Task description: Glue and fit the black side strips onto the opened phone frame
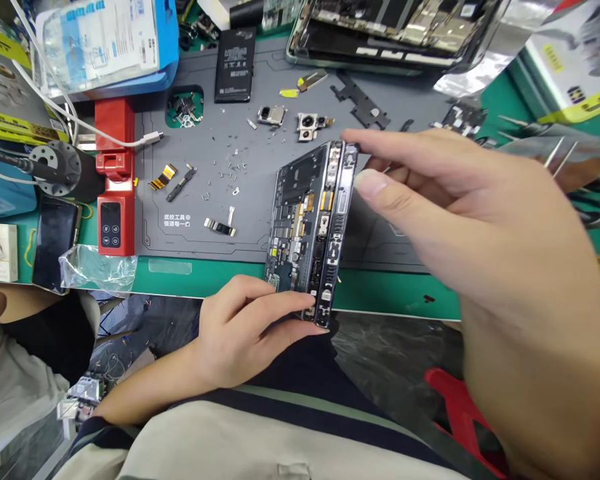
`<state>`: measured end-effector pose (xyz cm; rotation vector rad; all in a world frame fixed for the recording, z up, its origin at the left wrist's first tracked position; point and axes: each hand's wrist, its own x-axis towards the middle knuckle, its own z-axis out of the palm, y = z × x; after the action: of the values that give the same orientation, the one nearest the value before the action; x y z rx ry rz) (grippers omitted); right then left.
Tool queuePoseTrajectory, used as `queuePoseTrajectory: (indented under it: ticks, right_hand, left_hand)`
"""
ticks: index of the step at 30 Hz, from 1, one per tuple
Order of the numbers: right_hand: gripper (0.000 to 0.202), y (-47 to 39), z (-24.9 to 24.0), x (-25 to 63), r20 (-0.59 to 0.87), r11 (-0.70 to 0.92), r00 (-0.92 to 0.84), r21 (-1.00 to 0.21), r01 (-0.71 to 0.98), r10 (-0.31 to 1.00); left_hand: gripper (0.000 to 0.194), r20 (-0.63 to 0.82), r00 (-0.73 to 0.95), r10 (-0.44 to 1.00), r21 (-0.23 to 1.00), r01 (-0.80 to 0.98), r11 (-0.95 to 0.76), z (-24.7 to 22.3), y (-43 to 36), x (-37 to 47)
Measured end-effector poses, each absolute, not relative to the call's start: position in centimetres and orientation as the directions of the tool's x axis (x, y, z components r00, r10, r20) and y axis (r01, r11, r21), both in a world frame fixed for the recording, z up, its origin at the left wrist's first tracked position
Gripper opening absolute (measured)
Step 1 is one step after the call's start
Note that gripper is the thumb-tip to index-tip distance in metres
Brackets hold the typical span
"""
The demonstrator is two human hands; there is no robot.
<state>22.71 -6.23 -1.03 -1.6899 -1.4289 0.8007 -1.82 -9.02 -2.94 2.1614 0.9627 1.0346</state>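
An opened smartphone is held on its edge above the mat's front, its circuit board and gold flex connectors exposed on the left face. Its inner assembly and outer frame stand side by side with a narrow dark gap between them. My left hand pinches the lower end, fingers on the inner side and thumb beneath. At the upper end, my right hand has its index fingertip on the top corner and its thumb against the frame's outer side. The other fingers of my right hand are curled behind and partly hidden.
On the grey mat lie several tiny screws, camera modules, flex cables and a black battery. Another opened device rests behind. A red tool stands left. Tweezers lie right. Another person's knee shows lower left.
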Motion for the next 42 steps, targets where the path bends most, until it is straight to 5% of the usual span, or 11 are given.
queuePoseTrajectory:
  ticks: [22,42]
  right_hand:
    - [0.059,-6.49,-0.83,22.45,-0.001,-0.108,0.193,-0.832,0.545,0.981]
    - [0.056,-6.41,-0.94,22.48,-0.001,-0.099,0.186,-0.849,0.519,0.982]
  left_hand:
    - [0.048,0.381,0.421,0.823,0.765,0.356,-0.536,-2.87,-8.97,-1.74]
    - [0.044,0.362,0.423,0.831,0.774,0.361,-0.521,-3.08,-9.04,-1.67]
